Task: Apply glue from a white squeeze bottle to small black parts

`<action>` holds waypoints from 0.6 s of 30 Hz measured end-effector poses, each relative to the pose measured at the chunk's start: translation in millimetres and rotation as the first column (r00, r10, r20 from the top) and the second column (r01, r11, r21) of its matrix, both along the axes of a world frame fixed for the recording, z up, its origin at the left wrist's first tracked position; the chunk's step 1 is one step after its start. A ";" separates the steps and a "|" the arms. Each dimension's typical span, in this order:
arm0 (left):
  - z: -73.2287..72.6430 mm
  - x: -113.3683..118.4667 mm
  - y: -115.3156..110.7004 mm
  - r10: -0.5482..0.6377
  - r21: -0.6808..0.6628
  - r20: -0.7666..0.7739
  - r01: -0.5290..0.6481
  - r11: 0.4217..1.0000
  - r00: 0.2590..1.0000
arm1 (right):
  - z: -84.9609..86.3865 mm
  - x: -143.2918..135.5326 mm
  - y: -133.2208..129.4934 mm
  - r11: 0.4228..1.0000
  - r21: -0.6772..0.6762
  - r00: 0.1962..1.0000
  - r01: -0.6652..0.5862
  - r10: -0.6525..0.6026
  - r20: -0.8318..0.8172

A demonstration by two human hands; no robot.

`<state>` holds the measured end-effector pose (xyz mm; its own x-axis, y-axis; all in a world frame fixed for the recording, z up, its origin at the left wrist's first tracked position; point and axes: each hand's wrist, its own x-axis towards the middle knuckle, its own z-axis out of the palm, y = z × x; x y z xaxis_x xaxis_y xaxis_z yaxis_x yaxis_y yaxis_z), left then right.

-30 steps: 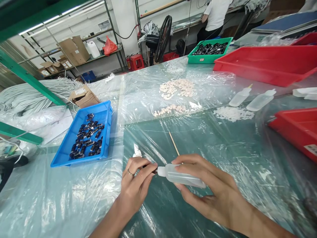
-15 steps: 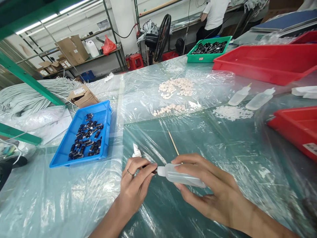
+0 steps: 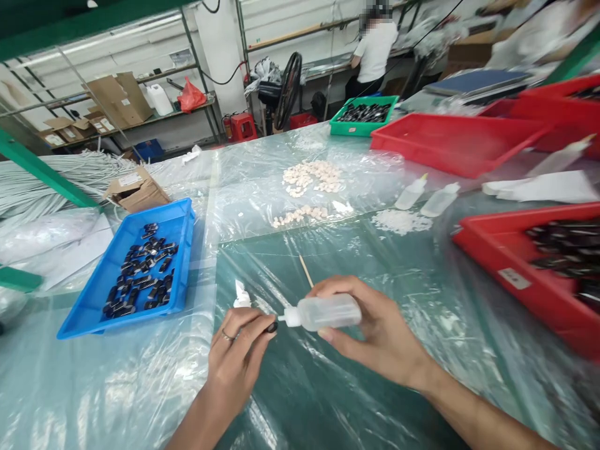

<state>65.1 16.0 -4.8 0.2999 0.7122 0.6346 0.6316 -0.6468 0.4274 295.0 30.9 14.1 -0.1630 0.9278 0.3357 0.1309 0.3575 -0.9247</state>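
Note:
Between the fingertips of my left hand (image 3: 241, 344) is a small black piece (image 3: 272, 327), its end facing right. My right hand (image 3: 375, 331) is wrapped round a translucent squeeze bottle (image 3: 330, 312), tipped on its side. The bottle's nozzle points left and lies close to the black piece; whether they touch I cannot tell. A wooden stick (image 3: 306, 270) lies just beyond my right hand, and crumpled white tissue (image 3: 242, 295) is beyond my left. Many similar black pieces lie in the blue tray (image 3: 187, 256) at the left.
Beige pieces (image 3: 313, 177) and white bits (image 3: 402, 221) lie on the plastic-covered table, near two more bottles (image 3: 439, 200). Red trays (image 3: 487, 250) stand at the right, a green tray (image 3: 359, 129) at the back. A person in white (image 3: 376, 53) is farther off.
The view has shifted right, showing more of the red trays. The bottle's nozzle has drawn back slightly from the black piece, and my right fingers have shifted on the bottle.

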 end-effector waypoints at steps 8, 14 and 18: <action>-14.8 -2.4 5.6 0.042 0.010 0.046 -0.042 0.999 0.998 | -32.1 17.6 52.1 0.986 -0.097 0.985 0.137 -0.145 -0.089; -20.7 -0.2 5.2 -0.012 -0.027 0.003 0.012 1.000 1.000 | -62.7 33.4 76.7 0.964 -0.088 0.967 0.252 -0.254 -0.016; -18.9 1.2 4.7 -0.014 -0.022 -0.020 0.013 1.000 1.000 | -81.1 48.1 86.9 0.947 -0.098 0.951 0.307 -0.302 0.062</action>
